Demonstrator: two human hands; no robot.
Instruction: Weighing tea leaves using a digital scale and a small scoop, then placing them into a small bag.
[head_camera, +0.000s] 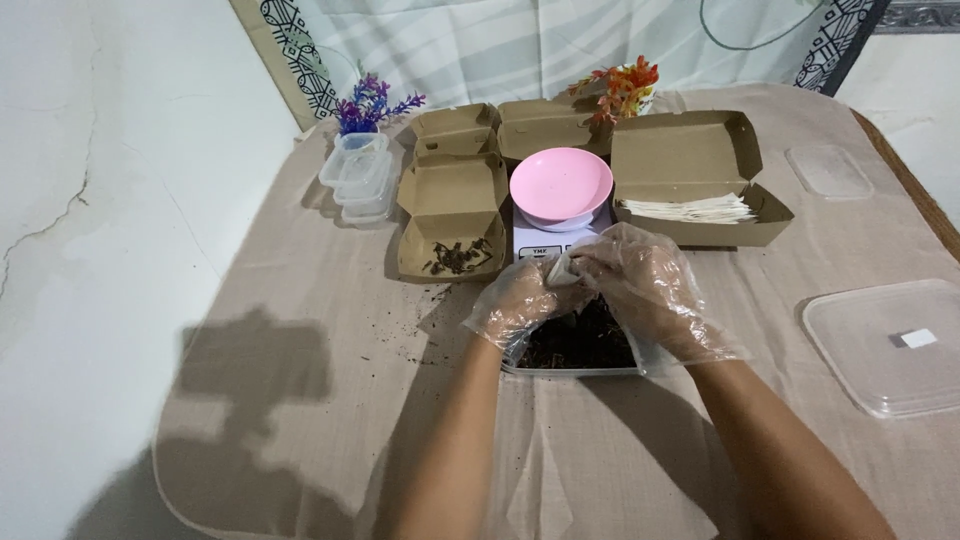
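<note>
Left hand (520, 298), right hand (640, 280), both gloved, pinch small white paper sachet (560, 268) over tray of dark dried bits (580, 345). Sachet light, flimsy, likely tears; grip edges.

Both hands, left (520, 300) and right (645, 290), cover most of the small white packet (561, 267) pinched between them, so its shape and contents cannot be told. They also hide the far part of the clear tray of dark dried bits (580, 350) and the front of the scale (540, 245) under the pink bowl (561, 183). The clear lid (885, 345) at right runs off the edge; the forearms are cut at the bottom.
</note>
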